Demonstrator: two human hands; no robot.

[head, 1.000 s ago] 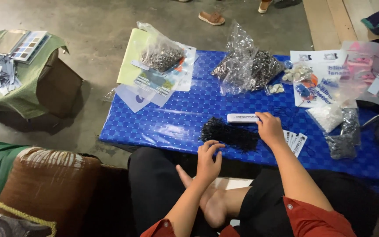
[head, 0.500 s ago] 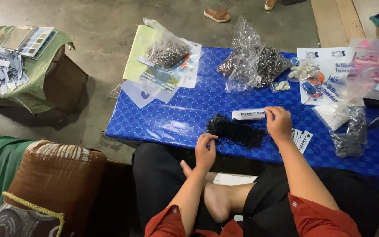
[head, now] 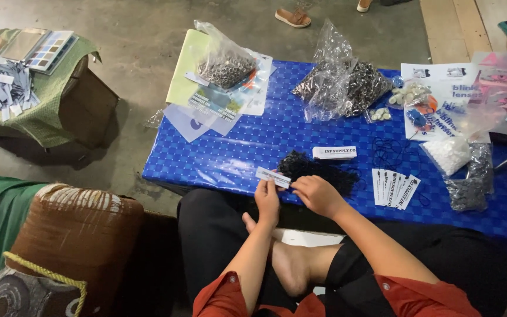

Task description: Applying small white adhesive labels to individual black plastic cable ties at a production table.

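Observation:
My left hand (head: 267, 196) pinches a small white paper tag (head: 273, 176) near the front edge of the low table with the blue checked cloth (head: 253, 141). My right hand (head: 318, 194) rests close beside it, fingers curled at the tag's right end and against a heap of black string loops (head: 318, 167). A second white tag (head: 334, 152) lies flat just behind the heap. A fanned stack of printed white tags (head: 395, 188) lies to the right of my right hand.
Clear bags of small metal rings (head: 225, 67) (head: 347, 88) stand at the back on papers. More bags and printed sheets (head: 459, 111) fill the right. A green-covered box with paper slips (head: 19, 100) and a brown cushion (head: 71, 235) are at the left.
My left hand rose from my lap to the table edge and now holds a white tag. My right hand came back from the far tag to meet it. The view shifted slightly.

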